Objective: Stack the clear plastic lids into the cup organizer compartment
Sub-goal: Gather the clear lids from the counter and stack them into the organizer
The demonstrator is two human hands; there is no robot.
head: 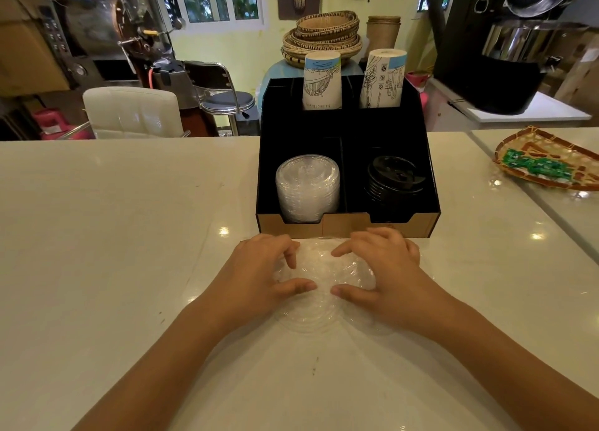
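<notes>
Fingers (290, 257) of left hand (259, 268) and right hand (382, 265) curled, gripping loose clear lids (319, 314) on tabletop (129, 236), near organizer (346, 224).

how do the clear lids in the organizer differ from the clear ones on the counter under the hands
The clear lids in the organizer form a tall, neat stack in the front left compartment; the loose clear lids lie low and spread out on the counter, in front of the organizer. The organizer stack is untouched; the left hand and right hand rest on the loose ones. Both sets are round, transparent plastic lids.
</notes>
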